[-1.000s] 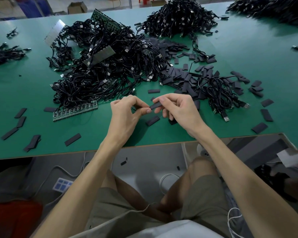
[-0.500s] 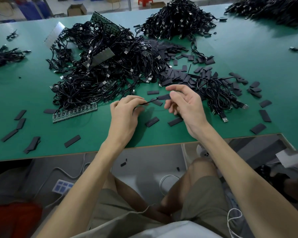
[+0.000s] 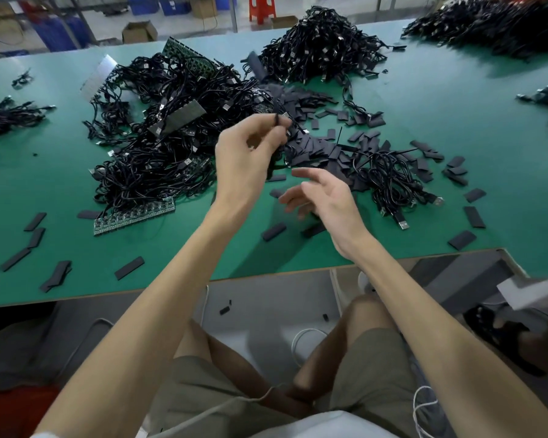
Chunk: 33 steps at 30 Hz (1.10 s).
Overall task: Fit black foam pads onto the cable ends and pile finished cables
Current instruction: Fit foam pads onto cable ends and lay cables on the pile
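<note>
cable (image 3: 277, 121), thin and black, is pinched in the grip of the left hand (image 3: 247, 156), thumb and fingertips pressed together on it. it is held up above the green table (image 3: 456, 99), at the left edge of the heap of foam pads (image 3: 317, 150). blur hides whether its end carries a pad. the right hand (image 3: 326, 197) hovers on the near side of the heap, its grip spread and loose, fingers relaxed, palm turned toward the left hand, holding nothing. left of the heap lies the large tangle of cables (image 3: 159, 137), with a green circuit strip (image 3: 133, 214) at the tangle's near edge. beyond the heap rises a second mound of cables (image 3: 320, 49). against the heap's right side is a small bundle of cables (image 3: 389, 178), its plugs pointing toward the table's near edge. single pads lie scattered right of the heap and well to its left. one loose pad (image 3: 273, 232) sits on the table nearer than the heap, close to the right hand's fingertips.
</note>
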### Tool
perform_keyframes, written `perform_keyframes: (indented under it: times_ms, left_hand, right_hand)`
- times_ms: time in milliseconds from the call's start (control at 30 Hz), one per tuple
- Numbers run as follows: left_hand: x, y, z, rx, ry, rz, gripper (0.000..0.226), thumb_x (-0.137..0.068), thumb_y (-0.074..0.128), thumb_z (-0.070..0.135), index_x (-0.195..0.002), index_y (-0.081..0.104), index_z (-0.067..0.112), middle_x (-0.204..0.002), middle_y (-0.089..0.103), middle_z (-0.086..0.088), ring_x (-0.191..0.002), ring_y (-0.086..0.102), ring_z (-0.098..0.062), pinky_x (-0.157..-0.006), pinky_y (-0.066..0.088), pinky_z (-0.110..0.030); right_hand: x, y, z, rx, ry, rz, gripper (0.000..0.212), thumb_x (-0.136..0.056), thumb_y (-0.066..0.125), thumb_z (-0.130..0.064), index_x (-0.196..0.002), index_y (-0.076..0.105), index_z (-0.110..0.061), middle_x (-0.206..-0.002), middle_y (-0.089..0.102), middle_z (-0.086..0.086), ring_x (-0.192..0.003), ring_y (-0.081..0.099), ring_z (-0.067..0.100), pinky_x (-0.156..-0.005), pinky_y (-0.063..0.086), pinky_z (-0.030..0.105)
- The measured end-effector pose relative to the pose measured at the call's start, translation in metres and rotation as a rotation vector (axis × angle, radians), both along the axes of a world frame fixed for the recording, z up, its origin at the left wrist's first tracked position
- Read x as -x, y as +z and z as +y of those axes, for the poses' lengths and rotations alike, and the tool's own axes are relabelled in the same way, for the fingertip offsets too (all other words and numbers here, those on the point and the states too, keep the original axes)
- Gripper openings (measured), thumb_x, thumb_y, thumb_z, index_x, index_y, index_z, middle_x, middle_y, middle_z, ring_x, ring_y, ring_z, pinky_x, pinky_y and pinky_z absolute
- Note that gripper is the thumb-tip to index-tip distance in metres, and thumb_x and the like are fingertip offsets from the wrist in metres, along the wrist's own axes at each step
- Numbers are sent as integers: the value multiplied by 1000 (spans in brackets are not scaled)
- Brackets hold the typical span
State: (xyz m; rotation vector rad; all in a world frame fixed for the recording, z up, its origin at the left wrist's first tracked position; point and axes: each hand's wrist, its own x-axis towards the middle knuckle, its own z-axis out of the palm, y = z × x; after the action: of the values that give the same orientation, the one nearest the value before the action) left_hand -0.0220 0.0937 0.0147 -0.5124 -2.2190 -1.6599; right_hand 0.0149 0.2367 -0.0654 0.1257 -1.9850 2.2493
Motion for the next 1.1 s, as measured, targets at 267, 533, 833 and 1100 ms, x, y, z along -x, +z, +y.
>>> perform_keyframes:
  times_ms: [267, 533, 833, 1100]
  left_hand:
    - [17, 24, 70, -329, -309, -539, 19, -96, 69, 9, -111, 72, -1, -78, 68, -3, -58, 57, -11, -59, 56, -23]
    - [21, -1, 110, -66, -417, -724, 32, -95, 67, 1, -124, 61, -12, -112, 71, -25, -97, 74, -32, -83, 63, -37]
    - [17, -9, 51, -41, -274, -436, 20, -95, 62, -2, -110, 74, 3, -102, 77, -11, -91, 75, -26, -77, 63, -36]
    - [15, -23, -38, 662, 45, -174, 30, -93, 67, 18, -122, 71, 26, -128, 64, -2, -120, 58, -23, -108, 42, -42]
  right_hand:
    - [0, -2, -2, -77, 15, 9, 23, -101, 47, 6, -108, 61, -11, -75, 75, 2, -63, 66, 16, -56, 50, 24]
    - [-3, -2, 0, -159, -72, -20, 32, -89, 48, 11, -75, 61, -15, -50, 62, -5, -45, 56, 9, -51, 46, 21]
    - [-4, 3, -3, -182, -42, -1, 19, -98, 56, 2, -107, 66, -11, -79, 76, 0, -70, 69, 13, -60, 50, 23]
    - [-5, 2, -1, -501, -306, 86, 31, -91, 70, -10, -119, 69, -22, -106, 69, -7, -106, 52, 17, -87, 43, 26]
